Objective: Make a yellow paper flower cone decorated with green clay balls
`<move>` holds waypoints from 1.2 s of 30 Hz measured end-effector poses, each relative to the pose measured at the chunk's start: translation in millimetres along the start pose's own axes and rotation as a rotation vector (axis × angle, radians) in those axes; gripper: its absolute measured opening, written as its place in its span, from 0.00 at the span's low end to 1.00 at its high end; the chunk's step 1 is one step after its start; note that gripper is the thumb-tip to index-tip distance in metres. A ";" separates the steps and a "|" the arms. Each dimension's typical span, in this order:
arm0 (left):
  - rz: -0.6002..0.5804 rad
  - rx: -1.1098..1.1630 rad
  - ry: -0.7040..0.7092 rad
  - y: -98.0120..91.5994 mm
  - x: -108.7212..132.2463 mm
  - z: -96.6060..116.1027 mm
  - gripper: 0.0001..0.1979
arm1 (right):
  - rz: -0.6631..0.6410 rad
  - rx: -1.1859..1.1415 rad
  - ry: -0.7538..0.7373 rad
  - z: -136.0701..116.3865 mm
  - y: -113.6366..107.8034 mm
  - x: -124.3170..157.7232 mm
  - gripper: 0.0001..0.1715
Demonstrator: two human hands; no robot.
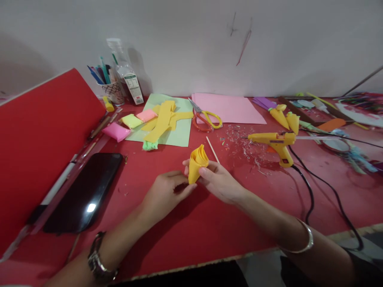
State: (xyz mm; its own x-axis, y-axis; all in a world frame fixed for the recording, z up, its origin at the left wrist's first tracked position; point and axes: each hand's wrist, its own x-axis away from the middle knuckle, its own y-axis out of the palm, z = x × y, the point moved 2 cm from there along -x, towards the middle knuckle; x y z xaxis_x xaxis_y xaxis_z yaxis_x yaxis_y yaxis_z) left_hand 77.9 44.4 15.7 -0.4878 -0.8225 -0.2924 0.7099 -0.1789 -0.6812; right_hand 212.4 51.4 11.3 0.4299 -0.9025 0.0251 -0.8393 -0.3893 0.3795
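Observation:
A rolled yellow paper flower [197, 161], wound in a spiral and narrowing to a point below, is held upright above the red tabletop. My right hand [220, 179] grips its side, thumb in front and fingers behind. My left hand [167, 191] pinches the flower's lower tip between thumb and fingers. Just behind the hands lies a thin pale stick [212, 150]. Several yellow paper strips [161, 121] are piled on a light green sheet [182, 137] farther back. Scissors [206, 119] with red and yellow handles rest partly on pink sheets [233, 109].
A yellow glue gun [273, 141] with a black cord lies at the right, beside scattered scraps. Finished-looking yellow flowers [279, 117] are behind it. At the left are a black phone [85, 191], a red board [44, 151], a pen cup [112, 93] and a bottle [131, 83].

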 end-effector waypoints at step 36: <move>0.305 -0.362 0.458 -31.4 6.8 1.2 0.06 | 0.055 1.276 -0.412 -18.8 6.9 10.4 0.17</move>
State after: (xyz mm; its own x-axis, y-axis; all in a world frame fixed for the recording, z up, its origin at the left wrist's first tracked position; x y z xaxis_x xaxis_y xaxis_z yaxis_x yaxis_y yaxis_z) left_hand 53.0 43.9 35.9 -0.5149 -0.4805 -0.7099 0.6742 0.2845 -0.6815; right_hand 217.4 42.9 31.5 0.4441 -0.8241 -0.3515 -0.6705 -0.0455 -0.7405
